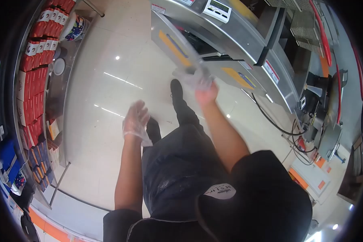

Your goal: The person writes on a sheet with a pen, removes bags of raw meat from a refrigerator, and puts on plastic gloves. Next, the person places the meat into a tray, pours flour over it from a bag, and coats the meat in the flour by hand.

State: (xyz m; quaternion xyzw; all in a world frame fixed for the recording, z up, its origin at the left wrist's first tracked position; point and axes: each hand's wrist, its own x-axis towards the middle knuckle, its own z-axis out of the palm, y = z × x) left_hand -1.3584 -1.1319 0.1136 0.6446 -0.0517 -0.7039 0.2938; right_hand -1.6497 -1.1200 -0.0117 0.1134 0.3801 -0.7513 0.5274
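Note:
Both hands wear clear plastic gloves. My left hand [136, 121] hangs over the floor in front of my body, fingers loosely stretched and nothing in it. Farther right, my right hand [198, 80] is at the edge of an open metal cabinet door [171, 38] with a yellow sticker. Motion blurs its fingers, so whether they grip that edge cannot be made out. The door belongs to a stainless steel fryer [246, 38]. Beside it, a second door panel [230, 74] carries a similar yellow sticker. Behind the open door, the cabinet's dark inside shows partly.
A digital timer [217, 10] sits on the fryer top. Wire baskets [306, 32] with red handles stand at upper right. Black cables [266, 117] run down near the fryer's side. Shelves at left hold red packages [30, 92]. Pale tiled floor [97, 84] lies between.

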